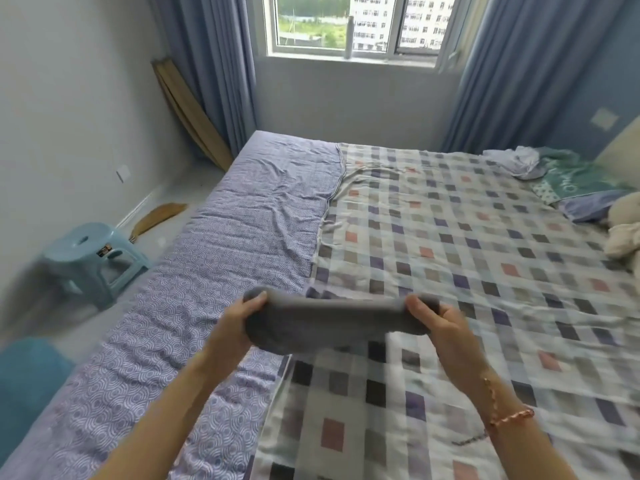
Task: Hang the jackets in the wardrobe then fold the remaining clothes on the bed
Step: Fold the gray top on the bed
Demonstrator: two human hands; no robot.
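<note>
Over the checked bed sheet's [485, 237] left edge, the left hand [239, 318] and right hand [438, 323] are gripping a blurred folded grey garment [329, 318] by its ends, fingers hiding underneath.

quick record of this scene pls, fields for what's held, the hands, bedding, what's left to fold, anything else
held item: grey garment, bunched into a compact bundle, held in the air
hands: left hand grips its left end, right hand grips its right end
wrist: bracelet on the right
bedding: checked sheet at right, purple patterned cover at left
left to fold: crumpled pale clothes at the far right
other: blue plastic stool at the left
</note>
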